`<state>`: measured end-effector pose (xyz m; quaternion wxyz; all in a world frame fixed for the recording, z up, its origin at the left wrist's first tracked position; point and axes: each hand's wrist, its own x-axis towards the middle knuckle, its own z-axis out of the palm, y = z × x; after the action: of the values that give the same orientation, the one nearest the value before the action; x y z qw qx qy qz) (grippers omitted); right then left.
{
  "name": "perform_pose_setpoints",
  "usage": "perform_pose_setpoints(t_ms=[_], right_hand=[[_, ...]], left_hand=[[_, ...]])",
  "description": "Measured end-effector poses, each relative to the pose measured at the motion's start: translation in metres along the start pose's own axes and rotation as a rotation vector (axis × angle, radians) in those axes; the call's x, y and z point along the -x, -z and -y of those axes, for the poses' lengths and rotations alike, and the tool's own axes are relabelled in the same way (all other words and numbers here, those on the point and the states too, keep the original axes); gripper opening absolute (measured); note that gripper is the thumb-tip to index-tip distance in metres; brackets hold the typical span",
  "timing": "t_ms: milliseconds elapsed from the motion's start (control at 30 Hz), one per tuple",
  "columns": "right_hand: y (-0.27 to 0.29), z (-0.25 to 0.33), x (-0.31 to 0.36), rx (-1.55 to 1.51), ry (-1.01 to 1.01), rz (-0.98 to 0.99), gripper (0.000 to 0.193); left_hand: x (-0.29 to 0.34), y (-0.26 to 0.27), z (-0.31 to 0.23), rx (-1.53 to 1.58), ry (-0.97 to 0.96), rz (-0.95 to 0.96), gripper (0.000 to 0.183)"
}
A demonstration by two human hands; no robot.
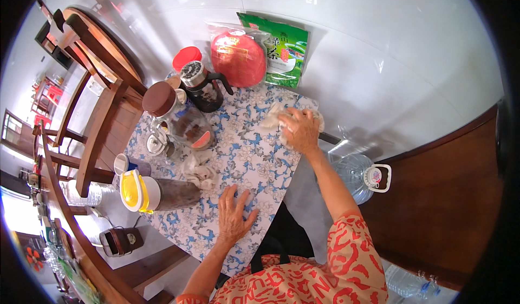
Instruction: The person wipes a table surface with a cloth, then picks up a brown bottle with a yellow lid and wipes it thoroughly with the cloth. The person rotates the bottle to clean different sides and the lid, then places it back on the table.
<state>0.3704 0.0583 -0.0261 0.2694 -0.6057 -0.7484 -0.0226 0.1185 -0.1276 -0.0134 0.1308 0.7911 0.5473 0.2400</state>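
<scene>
I find the right hand [300, 132] with fingers bent over a crumpled off-white cloth [273, 117], holding it against the far right corner of the rectangular table with a blue-and-white floral top [246, 155]. The left hand [234, 217] is palm down with fingers spread at the table's near side, apparently holding nothing; whether it bears weight I cannot tell.

I judge the step in hand to be wiping. For sound work, I would spread the cloth under the whole palm, since a bunched wad would likely leave streaks, and press evenly through to the table's edge. The left hand could steady the table.

Hazards noted: the clear jar with a brown lid [189, 124] and the dark flask with a black handle [208, 96] stand on the table's left half; a sweep should stop short of them. At the table's far edge, the green printed packet [295, 49] and red round bundle in clear plastic [238, 59] could be knocked by a long stroke.
</scene>
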Motion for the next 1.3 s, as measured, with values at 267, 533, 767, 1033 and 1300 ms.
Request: perform_pose_setpoints(t_ms=[267,533,767,1033,1300], right_hand=[[0.004,0.021,0.027,0.016,-0.024,0.051,0.043],[0.033,0.085,0.108,-0.152,0.202,0.203,0.051],[0.013,0.035,0.053,-0.028,0.115,0.028,0.042],[-0.019,-0.041,-0.013,0.043,-0.188,-0.100,0.040],[-0.007,0.017,-0.009,0.120,-0.108,0.083,0.043]], left_hand=[[-0.002,-0.002,0.000,-0.006,-0.013,-0.039,0.053],[-0.002,-0.002,0.000,0.004,-0.016,-0.032,0.054],[-0.001,0.001,-0.001,-0.002,0.016,0.001,0.053],[-0.002,0.002,-0.002,0.033,0.029,-0.003,0.052],[-0.002,0.000,0.000,0.042,0.032,-0.024,0.054]])
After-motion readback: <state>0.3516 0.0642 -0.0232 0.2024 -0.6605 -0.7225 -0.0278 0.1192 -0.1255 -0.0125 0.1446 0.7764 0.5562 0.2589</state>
